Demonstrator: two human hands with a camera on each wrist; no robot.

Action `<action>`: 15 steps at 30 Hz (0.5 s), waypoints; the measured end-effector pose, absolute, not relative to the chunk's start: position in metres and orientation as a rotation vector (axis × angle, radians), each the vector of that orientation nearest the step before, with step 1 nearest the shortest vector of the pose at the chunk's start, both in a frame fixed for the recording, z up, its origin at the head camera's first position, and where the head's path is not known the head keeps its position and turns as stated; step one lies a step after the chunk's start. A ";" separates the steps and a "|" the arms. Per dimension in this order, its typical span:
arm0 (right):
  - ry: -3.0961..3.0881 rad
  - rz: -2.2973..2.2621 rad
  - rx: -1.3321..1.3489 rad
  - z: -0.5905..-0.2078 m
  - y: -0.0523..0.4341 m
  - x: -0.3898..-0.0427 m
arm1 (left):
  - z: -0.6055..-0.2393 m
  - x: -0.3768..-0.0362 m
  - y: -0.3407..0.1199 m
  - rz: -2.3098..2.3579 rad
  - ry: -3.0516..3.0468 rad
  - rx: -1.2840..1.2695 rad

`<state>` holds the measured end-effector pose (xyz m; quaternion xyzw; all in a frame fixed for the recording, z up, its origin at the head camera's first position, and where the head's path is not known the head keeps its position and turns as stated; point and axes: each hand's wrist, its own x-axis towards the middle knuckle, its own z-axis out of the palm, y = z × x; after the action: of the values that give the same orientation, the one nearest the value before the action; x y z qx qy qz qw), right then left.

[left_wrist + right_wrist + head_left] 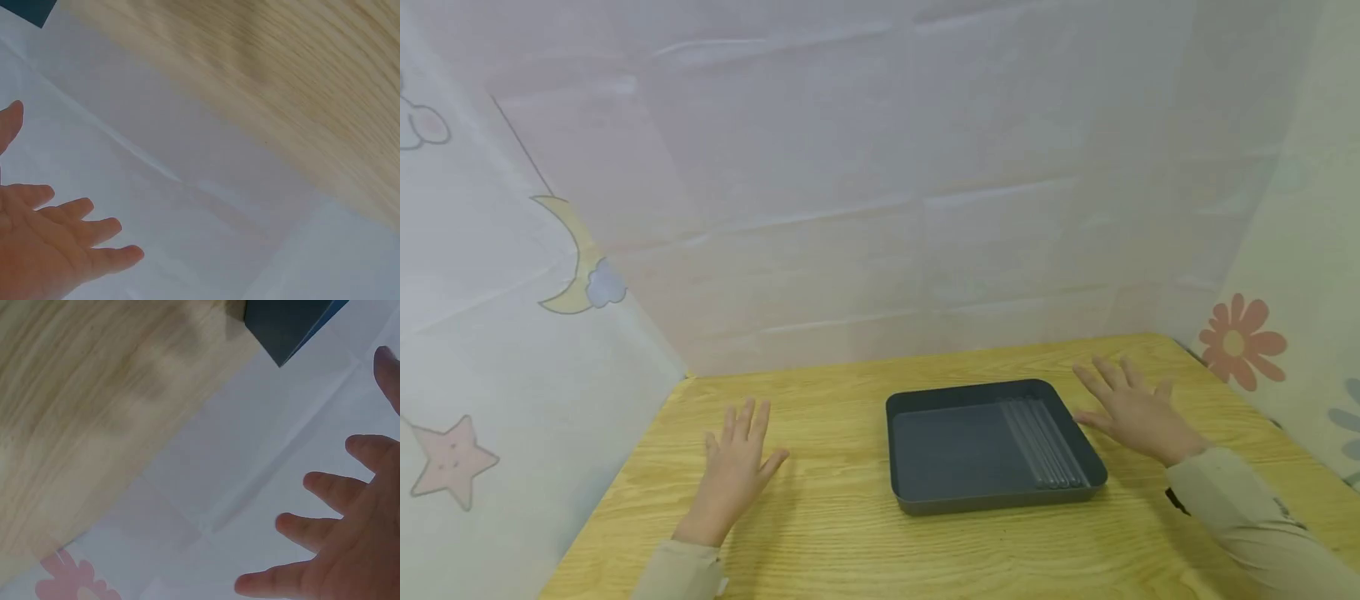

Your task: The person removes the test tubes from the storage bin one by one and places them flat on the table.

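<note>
A dark grey rectangular tray lies on the wooden table, right of its middle. Along the tray's right side lie several clear tubes with rounded near ends, side by side and lengthwise. My left hand is held over the table left of the tray, fingers spread and empty; its palm side shows in the left wrist view. Beside the tray's right edge is my right hand, also empty with fingers spread, its thumb tip overlapping the rim in the head view. In the right wrist view a tray corner shows beyond the fingers.
The light wood-grain table reaches back to a pale, creased sheet. More printed sheets hang at both sides, with a moon and a star on the left and a red flower on the right.
</note>
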<state>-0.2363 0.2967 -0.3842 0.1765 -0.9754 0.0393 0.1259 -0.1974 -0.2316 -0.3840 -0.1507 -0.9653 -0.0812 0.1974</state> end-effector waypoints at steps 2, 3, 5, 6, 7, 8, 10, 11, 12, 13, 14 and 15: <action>-2.835 0.100 0.519 -0.387 0.296 -0.235 | -0.385 -0.196 -0.231 -0.210 -2.698 -0.440; -2.832 0.085 0.522 -0.388 0.296 -0.235 | -0.385 -0.196 -0.230 -0.197 -2.691 -0.450; -2.822 0.066 0.531 -0.390 0.295 -0.235 | -0.386 -0.196 -0.230 -0.190 -2.686 -0.461; -2.823 0.065 0.535 -0.391 0.295 -0.234 | -0.386 -0.196 -0.230 -0.205 -2.682 -0.467; -2.833 0.086 0.539 -0.392 0.294 -0.234 | -0.387 -0.196 -0.230 -0.238 -2.681 -0.473; -2.844 0.122 0.546 -0.392 0.293 -0.233 | -0.387 -0.196 -0.230 -0.276 -2.678 -0.476; -2.871 0.239 0.561 -0.392 0.290 -0.233 | -0.389 -0.197 -0.230 -0.375 -2.688 -0.474; -2.883 0.303 0.564 -0.392 0.289 -0.233 | -0.390 -0.197 -0.230 -0.429 -2.697 -0.469; -2.903 0.379 0.560 -0.392 0.287 -0.233 | -0.392 -0.197 -0.231 -0.481 -2.712 -0.457; -2.911 0.455 0.559 -0.392 0.286 -0.233 | -0.393 -0.198 -0.232 -0.531 -2.728 -0.441; -2.915 0.524 0.555 -0.392 0.284 -0.233 | -0.395 -0.198 -0.232 -0.576 -2.745 -0.420; -2.915 0.574 0.546 -0.392 0.283 -0.233 | -0.396 -0.199 -0.233 -0.619 -2.766 -0.399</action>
<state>-0.2331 0.2827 -0.3920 0.1806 -0.9632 0.1897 0.0605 -0.1986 -0.2329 -0.3956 -0.1381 -0.9569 -0.2142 0.1394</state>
